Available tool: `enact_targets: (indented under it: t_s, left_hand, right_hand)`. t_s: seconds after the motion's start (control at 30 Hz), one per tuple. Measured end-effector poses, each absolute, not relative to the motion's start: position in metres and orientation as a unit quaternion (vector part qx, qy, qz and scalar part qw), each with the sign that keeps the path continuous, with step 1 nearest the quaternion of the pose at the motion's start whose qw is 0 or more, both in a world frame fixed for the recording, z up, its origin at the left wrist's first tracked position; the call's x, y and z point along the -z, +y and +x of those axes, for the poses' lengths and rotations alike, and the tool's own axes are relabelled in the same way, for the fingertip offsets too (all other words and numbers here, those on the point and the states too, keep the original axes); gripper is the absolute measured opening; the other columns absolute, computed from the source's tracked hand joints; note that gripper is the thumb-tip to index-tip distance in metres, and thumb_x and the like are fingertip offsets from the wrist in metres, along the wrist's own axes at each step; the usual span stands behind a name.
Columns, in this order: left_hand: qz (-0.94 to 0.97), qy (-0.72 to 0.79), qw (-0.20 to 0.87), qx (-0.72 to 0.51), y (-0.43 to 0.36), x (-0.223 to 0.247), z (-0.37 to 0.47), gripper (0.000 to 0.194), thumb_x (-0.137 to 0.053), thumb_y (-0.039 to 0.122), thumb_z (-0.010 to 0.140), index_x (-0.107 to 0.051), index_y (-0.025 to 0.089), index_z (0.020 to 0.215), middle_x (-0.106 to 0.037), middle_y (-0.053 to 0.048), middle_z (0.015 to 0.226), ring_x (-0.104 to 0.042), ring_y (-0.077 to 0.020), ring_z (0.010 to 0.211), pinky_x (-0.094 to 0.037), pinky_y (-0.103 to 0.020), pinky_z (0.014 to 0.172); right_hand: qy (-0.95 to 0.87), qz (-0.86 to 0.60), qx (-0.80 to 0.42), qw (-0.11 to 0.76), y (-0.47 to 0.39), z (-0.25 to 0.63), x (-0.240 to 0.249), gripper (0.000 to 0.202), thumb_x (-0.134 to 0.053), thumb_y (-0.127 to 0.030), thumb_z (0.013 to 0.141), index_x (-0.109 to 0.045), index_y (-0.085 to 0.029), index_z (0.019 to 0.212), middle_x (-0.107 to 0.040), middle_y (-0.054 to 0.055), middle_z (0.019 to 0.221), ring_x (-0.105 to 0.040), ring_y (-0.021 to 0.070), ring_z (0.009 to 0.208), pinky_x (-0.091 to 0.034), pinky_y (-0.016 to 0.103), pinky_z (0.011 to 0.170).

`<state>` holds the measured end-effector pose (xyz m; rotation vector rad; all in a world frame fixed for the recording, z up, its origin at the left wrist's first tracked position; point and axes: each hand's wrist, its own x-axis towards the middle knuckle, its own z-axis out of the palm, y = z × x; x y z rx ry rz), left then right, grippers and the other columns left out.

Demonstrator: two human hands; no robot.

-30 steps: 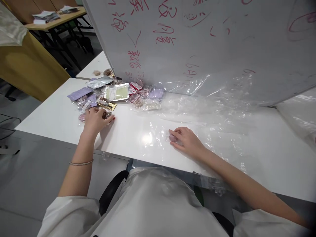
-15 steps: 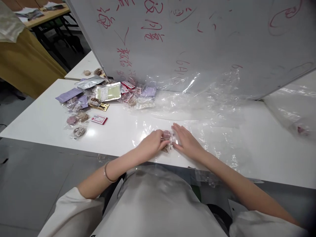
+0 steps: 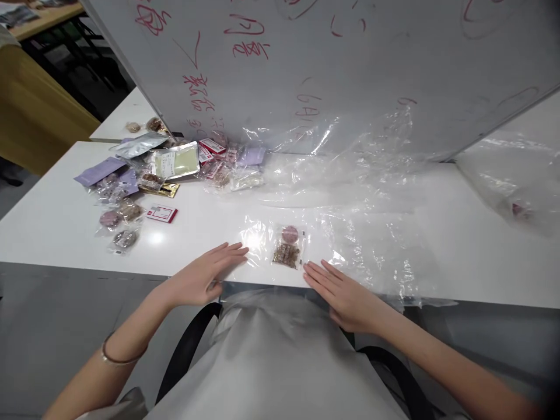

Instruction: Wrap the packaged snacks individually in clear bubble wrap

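On a sheet of clear plastic film (image 3: 371, 239) lie two small clear packets side by side: one with a round pinkish piece (image 3: 289, 234), the other with brown crumbly pieces (image 3: 286, 255). My left hand (image 3: 214, 271) is left of them near the table's front edge, fingers stretched out and holding nothing. To their right, my right hand (image 3: 341, 291) rests its extended fingertips on the film by the table edge, apart from the packets and holding nothing.
A pile of packets with a pale green pouch (image 3: 177, 161) and a purple pouch (image 3: 100, 171) lies at the left. Nearby is a red-and-white small box (image 3: 161, 213). A whiteboard (image 3: 350, 76) stands behind the film. More bagged plastic (image 3: 520, 181) lies at the right.
Both hands have let go of the small packets, which now lie uncovered. My left hand has moved left and toward me; my right hand has drawn back toward the table edge. The view has shifted.
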<state>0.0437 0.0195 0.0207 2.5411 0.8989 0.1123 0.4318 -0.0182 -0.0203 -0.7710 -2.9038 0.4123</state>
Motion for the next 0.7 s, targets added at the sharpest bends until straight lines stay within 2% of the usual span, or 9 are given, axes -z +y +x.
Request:
enact_targets:
  t_s: [0.07,0.13,0.27,0.33,0.43,0.5,0.57,0.63,0.7]
  left_hand:
    - [0.927,0.319,0.198,-0.010,0.012,-0.012,0.035,0.077,-0.059,0.028,0.088,-0.024,0.030,0.156,-0.023,-0.004,0.164,-0.024,-0.0312,0.150,-0.021,-0.055,0.123]
    - [0.931,0.325,0.163,-0.017,0.009,-0.001,0.035,0.073,-0.062,0.033,0.090,-0.028,0.034,0.155,-0.020,-0.002,0.165,-0.019,-0.0318,0.152,-0.019,-0.057,0.122]
    - [0.912,0.343,0.195,-0.113,0.016,0.009,0.043,0.034,-0.048,0.034,0.101,-0.060,0.035,0.132,-0.055,0.001,0.146,-0.033,-0.0251,0.147,-0.024,-0.052,0.121]
    - [0.866,0.395,0.246,-0.184,0.023,0.008,0.049,0.032,-0.042,0.035,0.103,-0.072,0.028,0.112,-0.070,0.000,0.124,-0.050,-0.0232,0.136,-0.035,-0.046,0.116]
    - [0.768,0.527,0.267,-0.248,0.036,0.006,0.062,0.040,-0.040,0.039,0.101,-0.074,0.022,0.088,-0.076,-0.003,0.089,-0.069,-0.0224,0.098,-0.051,-0.037,0.092]
    - [0.745,0.585,0.226,-0.227,0.044,0.008,0.072,0.042,-0.041,0.041,0.100,-0.070,0.020,0.077,-0.070,-0.003,0.070,-0.067,-0.0216,0.076,-0.051,-0.037,0.080]
    - [0.761,0.603,0.146,-0.189,0.049,0.012,0.082,0.039,-0.043,0.040,0.099,-0.068,0.019,0.077,-0.065,-0.004,0.065,-0.063,-0.0231,0.071,-0.050,-0.042,0.079]
    - [0.770,0.607,0.044,-0.192,0.051,0.018,0.088,0.030,-0.049,0.038,0.097,-0.069,0.016,0.093,-0.068,-0.010,0.079,-0.063,-0.0286,0.086,-0.048,-0.049,0.086]
    - [0.780,0.583,-0.031,-0.225,0.052,0.020,0.088,0.029,-0.054,0.034,0.096,-0.065,0.016,0.116,-0.067,-0.016,0.105,-0.059,-0.0339,0.113,-0.043,-0.056,0.099]
  right_hand:
    - [-0.940,-0.273,-0.176,0.106,-0.016,0.440,0.017,0.074,-0.047,-0.005,0.087,-0.025,-0.014,0.157,-0.037,0.011,0.157,-0.028,0.0256,0.148,-0.030,0.050,0.122]
    - [-0.906,-0.310,-0.247,0.153,-0.011,0.445,0.009,0.062,-0.042,-0.007,0.093,-0.038,-0.024,0.152,-0.048,0.004,0.151,-0.039,0.0212,0.143,-0.041,0.045,0.117]
    - [-0.782,-0.428,-0.421,0.165,0.006,0.447,-0.010,0.033,-0.050,-0.030,0.097,-0.066,-0.032,0.126,-0.067,0.001,0.129,-0.061,0.0233,0.124,-0.060,0.038,0.093]
    - [-0.712,-0.485,-0.474,0.180,0.018,0.444,-0.016,0.024,-0.057,-0.042,0.093,-0.073,-0.027,0.105,-0.075,0.004,0.108,-0.071,0.0236,0.103,-0.061,0.038,0.084]
    - [-0.621,-0.552,-0.504,0.234,0.037,0.436,-0.013,0.030,-0.060,-0.052,0.089,-0.065,-0.023,0.092,-0.072,0.002,0.079,-0.071,0.0185,0.066,-0.060,0.035,0.067]
    - [-0.606,-0.598,-0.463,0.245,0.046,0.429,-0.006,0.031,-0.057,-0.053,0.090,-0.060,-0.022,0.091,-0.067,0.000,0.071,-0.062,0.0147,0.050,-0.054,0.032,0.055]
    - [-0.641,-0.642,-0.360,0.216,0.050,0.423,0.004,0.031,-0.053,-0.052,0.093,-0.059,-0.022,0.089,-0.063,-0.001,0.067,-0.058,0.0147,0.047,-0.050,0.031,0.051]
    - [-0.692,-0.665,-0.206,0.190,0.051,0.420,0.014,0.029,-0.050,-0.048,0.095,-0.060,-0.021,0.095,-0.064,0.003,0.069,-0.062,0.0198,0.056,-0.050,0.035,0.054]
    - [-0.725,-0.656,-0.071,0.196,0.049,0.421,0.022,0.028,-0.052,-0.041,0.095,-0.060,-0.019,0.110,-0.070,0.010,0.088,-0.069,0.0283,0.082,-0.055,0.044,0.070]
